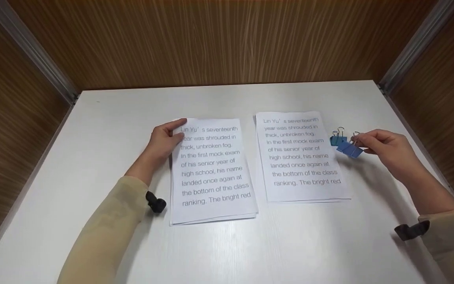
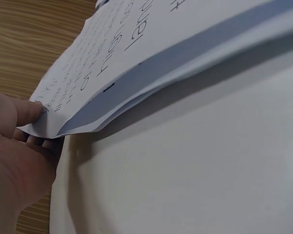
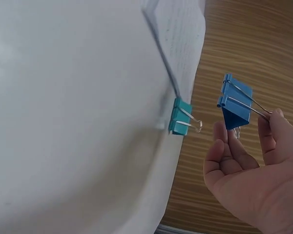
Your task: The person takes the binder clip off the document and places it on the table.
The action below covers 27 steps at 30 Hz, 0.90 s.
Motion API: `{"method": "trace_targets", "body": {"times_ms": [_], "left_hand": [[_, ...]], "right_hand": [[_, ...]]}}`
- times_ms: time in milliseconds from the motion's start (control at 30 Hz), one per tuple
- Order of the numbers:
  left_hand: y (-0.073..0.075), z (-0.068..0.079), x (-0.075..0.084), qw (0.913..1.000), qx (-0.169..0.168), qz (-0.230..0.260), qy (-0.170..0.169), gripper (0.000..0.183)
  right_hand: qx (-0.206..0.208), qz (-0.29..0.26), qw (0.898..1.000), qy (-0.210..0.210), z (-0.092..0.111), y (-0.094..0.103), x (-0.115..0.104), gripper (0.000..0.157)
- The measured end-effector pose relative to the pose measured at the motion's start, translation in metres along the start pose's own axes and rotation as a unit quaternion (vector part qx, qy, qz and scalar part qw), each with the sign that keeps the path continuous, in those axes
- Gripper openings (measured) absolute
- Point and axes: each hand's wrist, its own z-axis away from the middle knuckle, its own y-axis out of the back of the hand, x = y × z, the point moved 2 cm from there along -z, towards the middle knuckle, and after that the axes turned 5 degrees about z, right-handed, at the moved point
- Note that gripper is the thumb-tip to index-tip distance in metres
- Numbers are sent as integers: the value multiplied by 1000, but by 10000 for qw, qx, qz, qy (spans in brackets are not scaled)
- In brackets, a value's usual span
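My left hand (image 1: 162, 142) pinches the upper left corner of the left stack of printed paper (image 1: 215, 209), thumb on top and fingers beneath. In the left wrist view, the left edge of these sheets (image 2: 185, 19) is lifted and the layers gape apart. With thumb and fingertips, my right hand (image 1: 390, 150) holds a blue binder clip (image 1: 349, 150) by its wire handle, above the table right of the second paper stack (image 1: 302, 157). A teal binder clip (image 3: 180, 117) sits by that stack's right edge, partly overlapped by the blue one in the head view.
Both stacks lie side by side on a white table (image 1: 211, 252), with a narrow gap between them. Wood-grain panels (image 1: 227, 43) stand at the back and both sides. Black straps (image 1: 156, 202) are on the wrists.
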Motion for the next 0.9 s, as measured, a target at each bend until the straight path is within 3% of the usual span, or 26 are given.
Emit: {"method": "trace_targets", "body": {"times_ms": [167,467,900], "left_hand": [[-1,0,-1,10000,7,-3,-26,49],[-2,-3,-8,9996,-224,187,-32,49],[-3,-3,-5,10000,-52,-33,47,50]], "right_hand": [[-45,242,9995,-218,0,2,9,48],[-102,304,9991,-267,-2,1,19,41],[-319,1225,9895,-701,-5,-6,25,61]]}}
